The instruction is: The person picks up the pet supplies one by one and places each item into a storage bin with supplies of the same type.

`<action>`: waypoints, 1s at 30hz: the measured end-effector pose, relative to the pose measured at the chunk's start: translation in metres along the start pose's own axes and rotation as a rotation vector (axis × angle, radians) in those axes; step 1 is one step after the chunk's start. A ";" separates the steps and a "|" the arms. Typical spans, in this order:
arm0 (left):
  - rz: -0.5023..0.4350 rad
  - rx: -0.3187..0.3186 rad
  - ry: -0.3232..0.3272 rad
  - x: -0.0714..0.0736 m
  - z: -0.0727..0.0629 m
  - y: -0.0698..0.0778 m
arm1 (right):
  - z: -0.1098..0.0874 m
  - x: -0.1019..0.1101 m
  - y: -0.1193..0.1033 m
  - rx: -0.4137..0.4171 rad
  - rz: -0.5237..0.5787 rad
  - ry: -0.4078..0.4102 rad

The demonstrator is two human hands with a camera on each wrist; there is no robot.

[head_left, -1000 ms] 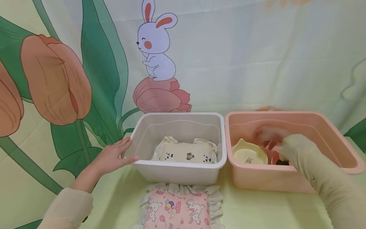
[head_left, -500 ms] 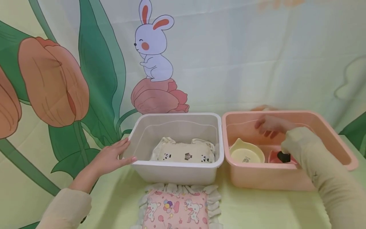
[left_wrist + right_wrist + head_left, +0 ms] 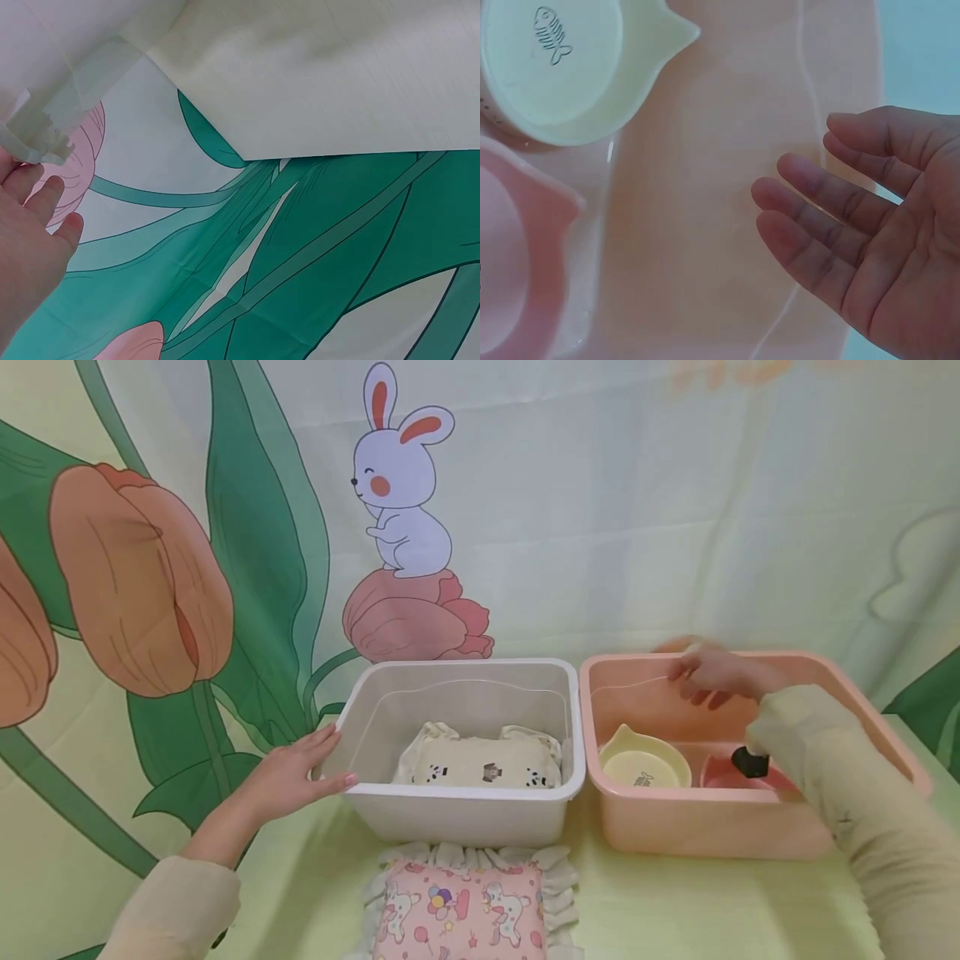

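My left hand (image 3: 288,777) rests at the left rim of a white plastic bin (image 3: 465,817), thumb on its front corner. Fairly straight fingers touch the bin's edge in the left wrist view. Inside lies a cream pillow (image 3: 480,758) with small animal prints. Over the back part of a pink bin (image 3: 712,827) hovers my right hand (image 3: 716,675), its fingers loosely bent and holding nothing. Below it in that bin sit a pale yellow bowl (image 3: 555,60), pointed at its edge and marked with a fishbone, and a pink bowl (image 3: 517,255), apart from the fingers.
A pink pillow with white ruffles (image 3: 465,906) lies on the green table (image 3: 660,910), in front of the white bin. Both bins stand side by side. Behind them hangs a printed cloth (image 3: 600,527) with tulips and a rabbit.
My right hand has risen from low in the pink bin, beside the bowls, to the height of its back rim. The pink bowl shows more now. My left hand keeps its place.
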State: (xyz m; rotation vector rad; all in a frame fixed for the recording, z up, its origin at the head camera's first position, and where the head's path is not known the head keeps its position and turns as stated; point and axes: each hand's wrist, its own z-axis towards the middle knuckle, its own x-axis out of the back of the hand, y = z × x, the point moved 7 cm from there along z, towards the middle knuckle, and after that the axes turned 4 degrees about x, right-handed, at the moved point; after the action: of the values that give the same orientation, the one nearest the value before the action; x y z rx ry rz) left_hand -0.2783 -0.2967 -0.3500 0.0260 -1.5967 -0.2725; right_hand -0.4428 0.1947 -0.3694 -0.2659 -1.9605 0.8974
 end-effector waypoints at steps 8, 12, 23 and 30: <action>-0.001 -0.002 0.001 0.000 0.002 -0.001 | -0.005 0.005 -0.009 0.000 -0.033 0.011; -0.005 0.001 -0.002 0.000 0.002 -0.001 | -0.011 0.005 -0.014 0.015 -0.038 0.011; -0.009 -0.001 0.004 -0.001 0.001 -0.001 | -0.027 0.003 -0.034 0.095 -0.071 0.017; -0.012 -0.005 0.008 -0.001 0.000 0.000 | -0.045 -0.005 -0.062 0.177 -0.123 -0.002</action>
State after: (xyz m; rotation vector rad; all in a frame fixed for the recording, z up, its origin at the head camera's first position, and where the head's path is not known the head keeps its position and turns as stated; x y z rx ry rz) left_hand -0.2781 -0.2968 -0.3511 0.0326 -1.5881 -0.2855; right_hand -0.3928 0.1695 -0.3168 -0.0418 -1.8636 0.9832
